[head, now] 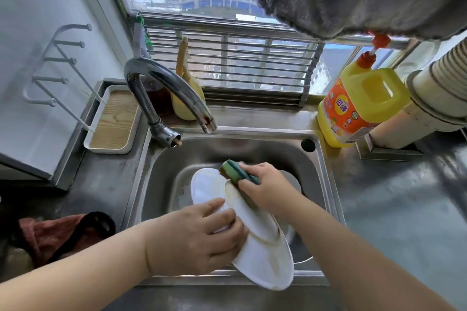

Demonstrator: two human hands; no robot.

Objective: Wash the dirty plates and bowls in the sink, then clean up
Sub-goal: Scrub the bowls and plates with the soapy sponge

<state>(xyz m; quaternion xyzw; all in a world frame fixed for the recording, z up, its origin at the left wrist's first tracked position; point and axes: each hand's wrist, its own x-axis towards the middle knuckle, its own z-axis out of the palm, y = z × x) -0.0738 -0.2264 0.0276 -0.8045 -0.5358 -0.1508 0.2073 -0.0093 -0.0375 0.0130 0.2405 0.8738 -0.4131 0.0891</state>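
Over the steel sink [326, 184], my left hand [202, 237] grips the left edge of a white plate [265, 257], held tilted with its underside and foot ring facing me. My right hand [265, 187] holds a green and yellow sponge [236, 171] against the plate's upper edge. A second white plate [206, 187] lies in the basin behind the held one, partly hidden by it. Brownish stains show around the held plate's foot ring.
A curved chrome faucet [166, 93] arcs over the basin's back left. A yellow detergent bottle [358, 106] stands at the back right corner. A white tray with a wood base [113, 121] sits left of the sink. A reddish cloth [53, 235] lies on the left counter.
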